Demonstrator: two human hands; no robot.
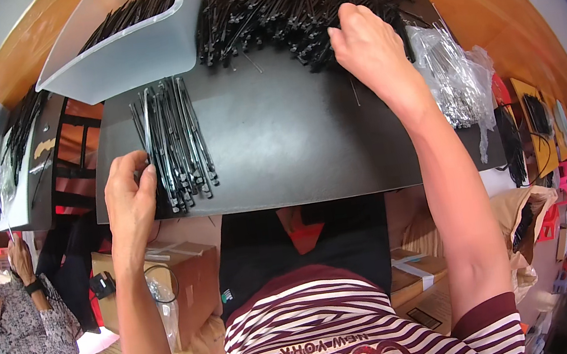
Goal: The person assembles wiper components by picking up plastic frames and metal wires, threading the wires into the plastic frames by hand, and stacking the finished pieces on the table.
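A large heap of thin black strips with small heads, which look like cable ties (253,14), lies along the far side of the dark table (277,134). My right hand (370,45) is closed at the heap's right part, its fingertips curled down among the strips; what they grip is hidden. At the table's left, a neater row of the same black cable ties (177,141) lies with most heads toward me. Beside it is my left hand (130,191), fingers bent and pinched at the row's left edge, against a strip that points away from me.
A translucent bin (115,59) holding more black strips stands at the back left. Clear plastic bags (454,73) with strips lie at the right. Cardboard boxes (183,285) sit below the table. At the left, another person (28,321) works at a separate table.
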